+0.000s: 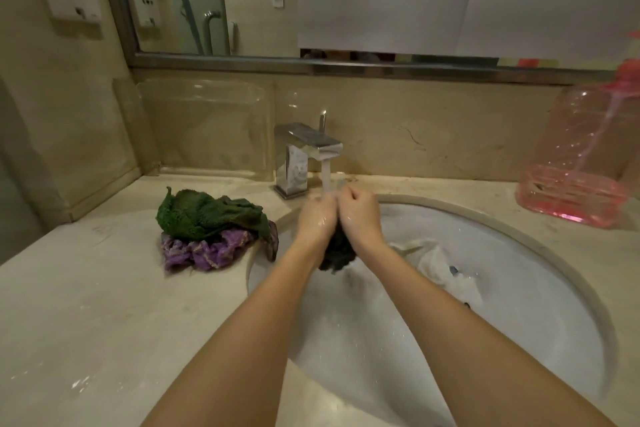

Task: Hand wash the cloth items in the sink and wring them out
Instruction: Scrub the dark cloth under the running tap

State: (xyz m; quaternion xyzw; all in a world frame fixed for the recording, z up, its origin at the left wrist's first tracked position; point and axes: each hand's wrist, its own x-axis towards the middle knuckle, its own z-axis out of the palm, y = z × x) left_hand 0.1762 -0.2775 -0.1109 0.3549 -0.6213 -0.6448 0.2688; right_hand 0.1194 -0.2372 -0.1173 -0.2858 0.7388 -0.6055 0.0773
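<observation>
The forearms (242, 322) reach across the sink (571, 281) toward the tap (308, 149). Directly under the tap's spout, the left hand (317, 218) and right hand (360, 215) press together. Both sets of fingers are curled tight round a dark cloth (337, 255), whose loose end hangs below the palms over the basin.

Likely faults:
- Splash. The stream (326, 177) strikes the knuckles, so water could spray onto the counter (104, 288).
- Slip. The wet cloth could slide out during wringing and drop into the basin.
- Knock. The hands sit close below the spout, so a wide twist may hit it.

Surroundings: a white cloth (440, 260) lies in the basin, right of and nearer than the tap. A green cloth (207, 215) lies on a purple cloth (207, 250) left of the tap, overhanging the sink edge; this pile could slide in. A pink jug (585, 156) stands far right of the tap. Nothing obstructs the hands.
</observation>
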